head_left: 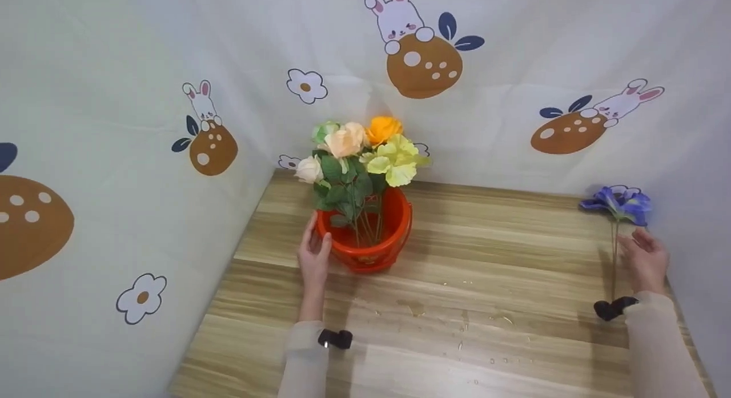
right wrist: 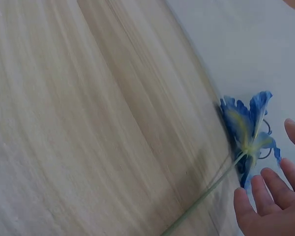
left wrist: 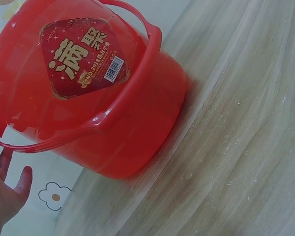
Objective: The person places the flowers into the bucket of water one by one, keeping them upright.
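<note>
A red plastic bucket [head_left: 400, 229] stands at the back left of the table, holding several artificial flowers on green stems, among them an orange rose [head_left: 384, 129] and a yellow-green flower [head_left: 398, 161]. My left hand [head_left: 315, 261] rests at the bucket's left side with fingers extended; in the left wrist view the thumb [left wrist: 23, 186] stands apart from the bucket handle [left wrist: 132, 88]. Far to the right lies a blue-purple artificial flower [head_left: 619, 205] on a long thin stem [right wrist: 201, 198]. Beside that stem is my right hand [head_left: 646, 261], fingers loosely bent, nothing visible in its grasp.
The wood-grain table [head_left: 491, 261] has small clear wet-looking spots [head_left: 414, 308] near its middle. A pale cloth [head_left: 491, 124] printed with rabbits and flowers hangs behind and along both sides. Black straps circle both wrists.
</note>
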The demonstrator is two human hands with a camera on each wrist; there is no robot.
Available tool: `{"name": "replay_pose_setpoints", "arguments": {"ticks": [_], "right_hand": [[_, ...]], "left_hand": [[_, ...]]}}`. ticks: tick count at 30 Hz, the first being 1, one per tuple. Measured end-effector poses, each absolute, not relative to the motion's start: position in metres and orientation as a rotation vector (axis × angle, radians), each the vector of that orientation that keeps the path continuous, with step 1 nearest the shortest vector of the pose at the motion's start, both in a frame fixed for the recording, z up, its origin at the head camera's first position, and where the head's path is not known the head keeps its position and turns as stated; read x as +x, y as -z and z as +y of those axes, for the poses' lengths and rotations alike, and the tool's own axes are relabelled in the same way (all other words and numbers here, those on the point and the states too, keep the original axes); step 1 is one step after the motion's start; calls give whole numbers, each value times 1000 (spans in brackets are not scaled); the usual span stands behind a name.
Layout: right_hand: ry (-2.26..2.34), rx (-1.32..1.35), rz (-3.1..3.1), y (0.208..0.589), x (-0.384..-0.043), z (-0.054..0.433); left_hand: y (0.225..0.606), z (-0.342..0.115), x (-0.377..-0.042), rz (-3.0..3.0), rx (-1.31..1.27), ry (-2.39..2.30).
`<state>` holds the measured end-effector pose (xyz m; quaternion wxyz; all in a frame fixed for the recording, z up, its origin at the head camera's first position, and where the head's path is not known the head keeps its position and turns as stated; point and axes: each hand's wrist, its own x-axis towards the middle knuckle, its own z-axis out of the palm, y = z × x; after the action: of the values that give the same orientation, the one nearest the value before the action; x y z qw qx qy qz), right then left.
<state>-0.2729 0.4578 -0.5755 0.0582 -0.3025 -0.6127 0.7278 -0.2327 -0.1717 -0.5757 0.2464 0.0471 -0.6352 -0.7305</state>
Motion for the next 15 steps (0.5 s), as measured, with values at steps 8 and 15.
{"name": "replay_pose_setpoints", "arguments": {"ticks": [8, 15], "right_hand": [[-2356, -830, -1942, 594, -271, 479], [-2375, -882, -2059, 590, -279, 480]], "left_hand": [[575, -169, -233, -1760, 130, 1991], [573, -169, -233, -1779, 143, 1980]]}}
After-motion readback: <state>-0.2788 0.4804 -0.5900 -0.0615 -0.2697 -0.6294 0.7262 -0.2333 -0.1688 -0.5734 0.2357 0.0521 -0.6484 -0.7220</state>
